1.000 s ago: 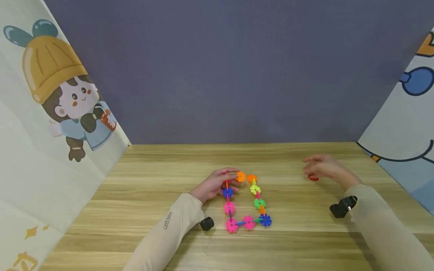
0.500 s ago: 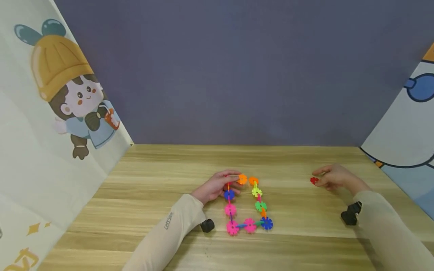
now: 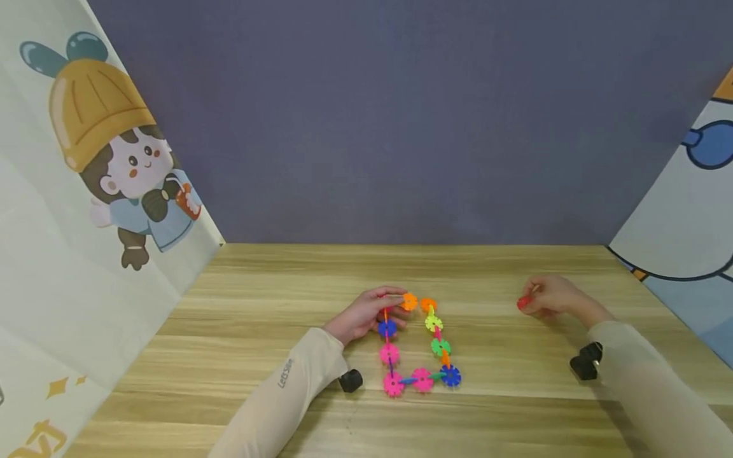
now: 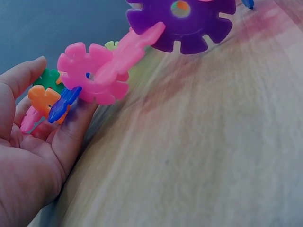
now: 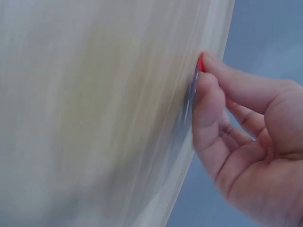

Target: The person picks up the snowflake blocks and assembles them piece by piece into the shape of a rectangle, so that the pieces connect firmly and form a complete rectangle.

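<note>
A chain of coloured plastic snowflake discs (image 3: 389, 353) forms a rough rectangle on the wooden table, with a gap at its top between two orange discs. My left hand (image 3: 366, 313) holds the chain's upper left corner, next to one orange disc (image 3: 409, 301). In the left wrist view, the fingers and thumb lie around several linked discs, with a pink disc (image 4: 90, 78) and a purple disc (image 4: 182, 23) leading away. Far to the right, my right hand (image 3: 554, 296) pinches a red snowflake disc (image 3: 523, 302) between thumb and fingertip. Only a red sliver of it shows in the right wrist view.
The wooden table (image 3: 275, 381) runs back to a dark grey-blue panel (image 3: 401, 127). Printed cartoon sheets stand at the left (image 3: 51, 222) and right (image 3: 676, 210). Each wrist carries a small black camera.
The right hand reached the red disc on the table and now pinches it, having shifted slightly left with it. The left hand and the chain stay nearly still.
</note>
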### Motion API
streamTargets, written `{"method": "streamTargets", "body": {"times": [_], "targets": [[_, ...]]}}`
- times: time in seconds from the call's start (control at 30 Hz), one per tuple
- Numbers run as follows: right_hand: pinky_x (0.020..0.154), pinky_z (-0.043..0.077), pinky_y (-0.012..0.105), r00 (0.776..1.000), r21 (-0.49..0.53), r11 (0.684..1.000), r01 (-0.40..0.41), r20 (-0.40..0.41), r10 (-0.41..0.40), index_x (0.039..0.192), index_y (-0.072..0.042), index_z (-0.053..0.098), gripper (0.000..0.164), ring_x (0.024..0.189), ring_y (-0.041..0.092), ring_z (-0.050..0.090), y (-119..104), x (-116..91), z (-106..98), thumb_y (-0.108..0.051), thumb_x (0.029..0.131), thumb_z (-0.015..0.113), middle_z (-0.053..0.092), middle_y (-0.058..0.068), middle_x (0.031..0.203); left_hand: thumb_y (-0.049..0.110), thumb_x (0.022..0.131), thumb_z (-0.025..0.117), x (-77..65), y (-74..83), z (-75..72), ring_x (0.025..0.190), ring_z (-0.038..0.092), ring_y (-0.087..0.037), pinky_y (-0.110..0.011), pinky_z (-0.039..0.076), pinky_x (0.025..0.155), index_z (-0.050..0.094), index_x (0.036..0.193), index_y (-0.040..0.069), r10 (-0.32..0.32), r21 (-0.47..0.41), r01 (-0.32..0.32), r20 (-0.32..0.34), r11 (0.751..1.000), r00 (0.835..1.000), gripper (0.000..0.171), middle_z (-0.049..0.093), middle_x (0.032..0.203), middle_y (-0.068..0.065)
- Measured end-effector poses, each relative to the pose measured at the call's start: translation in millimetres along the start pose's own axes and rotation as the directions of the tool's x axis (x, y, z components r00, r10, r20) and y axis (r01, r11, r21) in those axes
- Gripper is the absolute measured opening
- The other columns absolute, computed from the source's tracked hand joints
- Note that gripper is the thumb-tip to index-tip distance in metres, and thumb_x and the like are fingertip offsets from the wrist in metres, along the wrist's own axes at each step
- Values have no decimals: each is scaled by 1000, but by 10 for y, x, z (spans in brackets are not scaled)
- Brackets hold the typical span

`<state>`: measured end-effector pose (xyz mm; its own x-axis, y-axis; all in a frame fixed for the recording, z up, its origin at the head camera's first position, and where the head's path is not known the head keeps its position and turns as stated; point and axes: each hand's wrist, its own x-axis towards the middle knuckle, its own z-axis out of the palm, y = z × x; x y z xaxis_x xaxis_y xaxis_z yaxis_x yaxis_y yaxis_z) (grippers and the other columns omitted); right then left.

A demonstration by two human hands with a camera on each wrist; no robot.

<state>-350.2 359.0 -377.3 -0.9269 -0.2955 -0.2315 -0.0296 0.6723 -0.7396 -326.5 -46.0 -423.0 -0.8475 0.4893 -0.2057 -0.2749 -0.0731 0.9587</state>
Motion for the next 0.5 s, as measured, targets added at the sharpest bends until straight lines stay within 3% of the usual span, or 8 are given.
{"method": "streamTargets", "body": {"times": [0.1,0.3,0.5], "targets": [[47,51,30,999,8,999,47,-17,-47,96,8,59,20,55,18,58,-87,31,113,2,84,72,63,7,70,22,103,58,-1,-9,-4,79,73,-19,-29,60,59,51,144,7,-7,-4,7,-2,1000,1000,45,73,106,-16],[51,57,30,981,-85,983,163,-87,-171,92,8,66,12,60,20,65,-360,110,334,0,85,72,68,5,75,21,103,57,-3,-6,-7,79,72,-18,-29,60,58,52,143,6,1,-6,-1,-1,1000,1000,44,73,104,-14],[60,61,34,960,-57,963,263,-87,-267,92,9,66,8,68,24,70,-595,190,571,5,87,69,69,8,77,20,103,57,-12,15,-10,78,72,-18,-30,61,60,51,143,5,9,2,-9,5,1000,1000,44,73,103,-15]]}}
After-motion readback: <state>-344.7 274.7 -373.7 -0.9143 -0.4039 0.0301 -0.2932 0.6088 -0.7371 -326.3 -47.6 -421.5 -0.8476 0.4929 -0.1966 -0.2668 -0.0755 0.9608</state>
